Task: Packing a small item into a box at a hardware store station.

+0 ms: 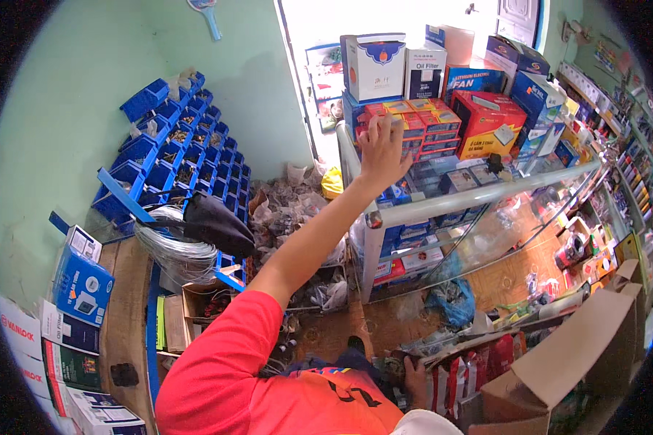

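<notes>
My left arm reaches up and forward, and my left hand (383, 156) has its bent, separated fingers on the front stack of small red-and-yellow boxes (435, 123), on the glass display case (486, 187). A larger red box (486, 130) sits to their right. Low at the lower right, my right hand (412, 384) is partly hidden, its fingers curled at a dark object (397, 366) I cannot make out, beside red packets (479, 373) and an open cardboard box (551, 348).
Blue parts bins (181, 145) line the left wall. A wire coil (167, 243) and wooden bench (123, 290) are at left. Plastic bags (297, 217) lie heaped left of the case. Tall boxes (374, 69) stand before the bright doorway. Crowded shelves (631, 181) run along the right.
</notes>
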### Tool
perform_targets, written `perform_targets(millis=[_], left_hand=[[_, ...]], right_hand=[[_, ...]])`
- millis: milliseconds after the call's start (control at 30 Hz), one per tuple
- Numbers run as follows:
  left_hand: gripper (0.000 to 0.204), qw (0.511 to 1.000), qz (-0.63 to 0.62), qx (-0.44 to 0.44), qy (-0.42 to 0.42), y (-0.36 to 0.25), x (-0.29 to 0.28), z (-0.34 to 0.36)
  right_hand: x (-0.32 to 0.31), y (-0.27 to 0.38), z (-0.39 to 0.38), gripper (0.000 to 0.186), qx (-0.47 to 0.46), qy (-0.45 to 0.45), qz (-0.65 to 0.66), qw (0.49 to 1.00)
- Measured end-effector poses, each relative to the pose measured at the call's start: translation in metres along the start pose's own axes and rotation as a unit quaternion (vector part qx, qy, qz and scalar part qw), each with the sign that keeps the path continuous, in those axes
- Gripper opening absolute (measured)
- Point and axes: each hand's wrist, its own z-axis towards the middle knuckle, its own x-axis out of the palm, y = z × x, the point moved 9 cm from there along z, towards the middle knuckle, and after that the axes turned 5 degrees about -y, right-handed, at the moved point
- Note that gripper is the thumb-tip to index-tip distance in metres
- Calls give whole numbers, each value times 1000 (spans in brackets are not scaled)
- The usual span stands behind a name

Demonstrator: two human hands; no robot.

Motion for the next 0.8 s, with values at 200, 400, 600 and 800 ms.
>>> perform_targets(millis=[200,400,600,800], left_hand=[[53,999,-16,-25,13,0,4,8],[59,994,-108,-22,-7,14,-2,15],[76,974,-189,-89,-87,38,-33,5],[68,755,-541,-364,-66,85,-58,-95]], right_hand=[[7,16,39,51,-156,-4,56,986],[-25,40,28,52,-138,-90,32,986],[-28,51,13,77,-92,-74,-24,993],[-19,137,37,75,-141,-83,128,978]])
